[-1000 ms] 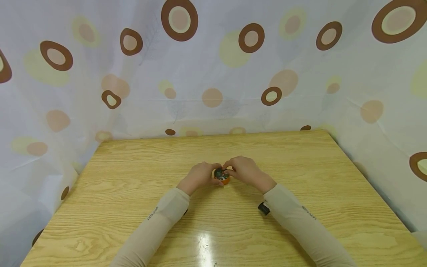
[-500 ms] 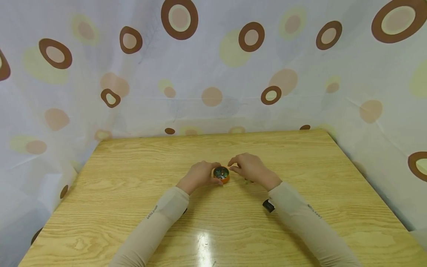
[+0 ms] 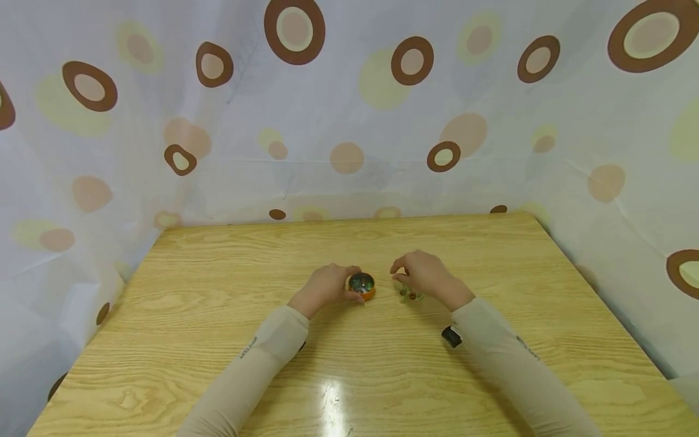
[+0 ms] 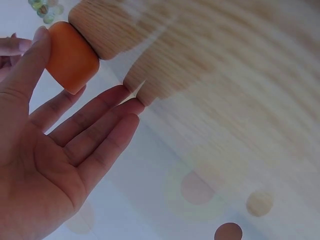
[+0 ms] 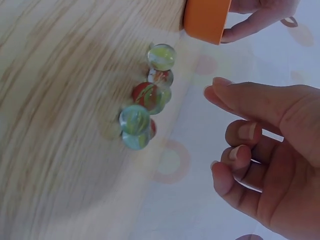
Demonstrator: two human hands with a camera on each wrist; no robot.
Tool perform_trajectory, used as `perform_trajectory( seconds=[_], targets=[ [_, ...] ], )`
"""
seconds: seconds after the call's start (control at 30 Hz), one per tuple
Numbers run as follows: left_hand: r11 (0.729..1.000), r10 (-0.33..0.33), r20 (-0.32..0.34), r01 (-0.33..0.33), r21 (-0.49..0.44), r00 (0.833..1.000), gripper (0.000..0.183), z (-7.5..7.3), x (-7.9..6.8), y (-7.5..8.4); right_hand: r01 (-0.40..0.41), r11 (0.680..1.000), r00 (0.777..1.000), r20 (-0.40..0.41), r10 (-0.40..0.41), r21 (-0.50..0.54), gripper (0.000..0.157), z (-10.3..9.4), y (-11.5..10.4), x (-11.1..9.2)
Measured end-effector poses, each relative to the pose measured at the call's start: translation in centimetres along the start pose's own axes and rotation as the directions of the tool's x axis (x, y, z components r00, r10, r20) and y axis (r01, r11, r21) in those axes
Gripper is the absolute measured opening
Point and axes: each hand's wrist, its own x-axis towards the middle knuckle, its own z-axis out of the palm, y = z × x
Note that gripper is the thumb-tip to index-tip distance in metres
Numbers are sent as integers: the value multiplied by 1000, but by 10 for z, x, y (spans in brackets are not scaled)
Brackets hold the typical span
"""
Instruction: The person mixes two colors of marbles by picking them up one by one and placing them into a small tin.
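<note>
My left hand (image 3: 326, 286) holds a small round orange bowl (image 3: 367, 297) on the wooden table, thumb on the near side and a finger on the far side. In the left wrist view its other fingers stretch out loosely under the orange wall (image 4: 75, 57). Dark, shiny round shapes fill the bowl in the head view. To its right, my right hand (image 3: 428, 276) hovers with bent fingers, nothing between thumb and forefinger. Several glass marbles (image 5: 148, 96), clear with green, yellow and red swirls, lie in a cluster beside that hand, partly under it in the head view.
The wood-grain table (image 3: 229, 273) spreads around both hands. A pale curtain (image 3: 306, 109) with brown and yellow ring patterns hangs behind it and along both sides. A black strap piece (image 3: 451, 336) shows under the right sleeve.
My right hand has drawn back from the bowl, moving right to above the marbles, which now show beside it. The left hand keeps its hold on the bowl.
</note>
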Motion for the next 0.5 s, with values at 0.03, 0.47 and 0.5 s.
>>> perform_trajectory(
  seconds=[0.03, 0.47, 0.5],
  targets=[
    [1000, 1, 1, -1, 1, 1000, 65, 0, 0, 0, -7, 1000, 1000, 4, 7, -5, 18, 0, 1, -1],
    [1000, 2, -4, -2, -24, 1000, 66, 0, -2, 1, -65, 997, 995, 77, 69, -50, 11, 2, 10, -4],
    [1000, 2, -4, -2, -24, 1000, 66, 0, -2, 1, -65, 997, 994, 81, 69, -50, 10, 2, 10, -4]
  ],
)
